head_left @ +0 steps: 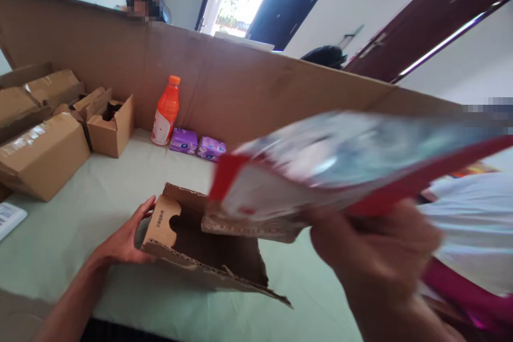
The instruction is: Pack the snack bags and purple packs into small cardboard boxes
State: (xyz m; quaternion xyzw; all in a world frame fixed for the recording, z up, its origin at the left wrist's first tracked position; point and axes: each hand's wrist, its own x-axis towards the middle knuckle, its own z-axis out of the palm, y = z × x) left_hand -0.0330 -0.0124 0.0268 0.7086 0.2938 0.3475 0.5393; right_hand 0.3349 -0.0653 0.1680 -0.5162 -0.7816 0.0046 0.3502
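An open cardboard box [236, 278] with a torn front edge lies on the pale green cloth. My left hand [127, 238] grips its left end, thumb up by the notched flap and fingers beneath. In front of me on the right, my right hand [377, 248] is closed on a shiny plastic pouch [320, 163] with red edges, smeared by motion. The pouch hangs over the right part of the box and covers some of its opening; its contents cannot be made out.
Several cardboard boxes [48, 155] stand at the left. An orange bottle [166, 112] and two purple packs [183, 140] line the tall cardboard wall [248, 80]. A white item [10, 219] lies at the left edge. People are partly visible behind the wall and at right.
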